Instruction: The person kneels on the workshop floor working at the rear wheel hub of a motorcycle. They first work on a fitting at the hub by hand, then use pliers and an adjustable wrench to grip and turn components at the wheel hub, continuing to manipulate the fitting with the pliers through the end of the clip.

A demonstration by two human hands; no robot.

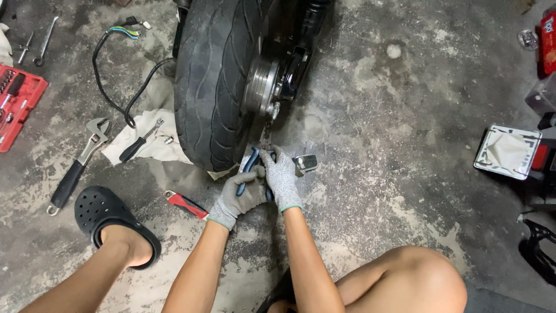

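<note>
Both my hands wear grey knit gloves and meet just below a motorcycle's rear tyre point(211, 75). My left hand point(240, 197) is closed around the blue handles of pliers point(248, 168). My right hand point(280, 177) grips the same pliers from the other side, fingers reaching up toward the wheel hub point(263, 87). The pliers' jaws are hidden between the gloves and the tyre. A small shiny metal part point(306, 163) lies on the floor just right of my right hand.
On the concrete floor lie a red-handled tool point(185, 204), an adjustable wrench point(78, 165), a screwdriver point(139, 143) on a white rag, a black cable point(116, 87) and a red socket tray point(16, 104). My black clog point(107, 217) is at left, motorcycle parts point(509, 152) at right.
</note>
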